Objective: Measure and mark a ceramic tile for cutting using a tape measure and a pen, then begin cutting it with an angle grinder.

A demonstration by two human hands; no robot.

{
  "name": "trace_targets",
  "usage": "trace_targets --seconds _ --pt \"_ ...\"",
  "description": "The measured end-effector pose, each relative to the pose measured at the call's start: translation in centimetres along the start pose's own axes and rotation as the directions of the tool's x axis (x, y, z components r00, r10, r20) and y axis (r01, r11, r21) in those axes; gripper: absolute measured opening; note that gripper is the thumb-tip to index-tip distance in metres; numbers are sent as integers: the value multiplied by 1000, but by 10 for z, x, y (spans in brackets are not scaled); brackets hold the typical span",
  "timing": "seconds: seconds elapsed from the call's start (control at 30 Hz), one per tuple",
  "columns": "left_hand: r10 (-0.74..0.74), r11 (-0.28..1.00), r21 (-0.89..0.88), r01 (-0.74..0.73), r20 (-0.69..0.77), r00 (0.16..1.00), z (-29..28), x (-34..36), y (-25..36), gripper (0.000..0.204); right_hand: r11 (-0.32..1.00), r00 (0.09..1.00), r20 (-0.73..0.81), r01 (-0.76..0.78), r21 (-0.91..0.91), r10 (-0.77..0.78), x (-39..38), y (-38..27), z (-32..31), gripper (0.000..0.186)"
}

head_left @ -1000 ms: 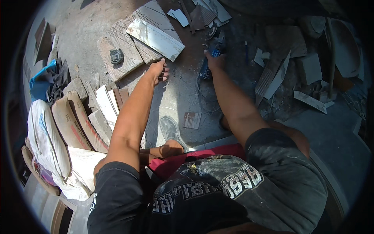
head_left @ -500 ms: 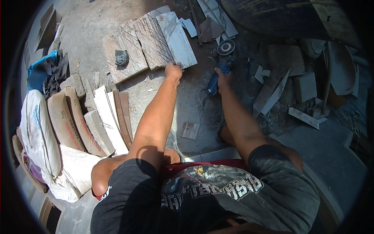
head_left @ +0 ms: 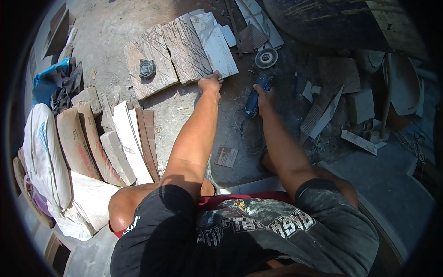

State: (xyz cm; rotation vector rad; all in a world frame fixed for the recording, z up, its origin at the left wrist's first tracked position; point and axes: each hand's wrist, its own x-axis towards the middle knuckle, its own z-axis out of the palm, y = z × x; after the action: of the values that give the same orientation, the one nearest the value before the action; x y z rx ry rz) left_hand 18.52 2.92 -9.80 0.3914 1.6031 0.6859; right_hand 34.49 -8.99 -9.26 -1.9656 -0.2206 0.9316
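Observation:
My left hand [head_left: 210,83] grips the near edge of a long pale marble tile [head_left: 214,44] that lies on the dusty ground beside two scored stone slabs [head_left: 171,53]. My right hand [head_left: 265,98] is closed around the blue body of an angle grinder [head_left: 258,87], whose round disc [head_left: 266,58] rests on the ground just right of the tile. The grinder's cable [head_left: 247,134] loops on the floor between my forearms. I squat over the work, knees showing at the bottom.
A spare cutting disc [head_left: 147,69] lies on the left slab. Tile strips [head_left: 134,143] lean against cement sacks [head_left: 69,147] at the left. Broken tile offcuts [head_left: 332,106] litter the right. A small tile scrap [head_left: 226,157] sits near my knees. A dark round slab [head_left: 332,23] lies beyond.
The view has shifted so the tile and slabs sit closer to centre. My left hand moved onto the pale tile's near edge. My right hand keeps hold of the grinder.

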Motion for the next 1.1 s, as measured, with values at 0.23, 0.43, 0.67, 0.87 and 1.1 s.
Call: trace_targets --seconds 0.23,0.43,0.67,0.87,1.1 --pt "143 951 296 -87 -175 974 1 -23 -6 49 982 991 87 90 163 -105 -4 -14 8 45" --pt "192 953 -33 -302 838 511 13 -78 -7 72 965 968 124 195 173 -218 -13 -62 23 53" --pt "114 909 94 -406 881 459 5 -94 57 69 836 931 333 -60 546 -151 -25 -117 18 49" --pt "92 905 104 -412 898 430 0 -105 50 75 919 956 251 45 392 -154 -23 -128 20 49" --pt "100 967 13 -255 899 427 8 -112 31 69 956 979 200 -84 281 28 -20 -129 16 51"
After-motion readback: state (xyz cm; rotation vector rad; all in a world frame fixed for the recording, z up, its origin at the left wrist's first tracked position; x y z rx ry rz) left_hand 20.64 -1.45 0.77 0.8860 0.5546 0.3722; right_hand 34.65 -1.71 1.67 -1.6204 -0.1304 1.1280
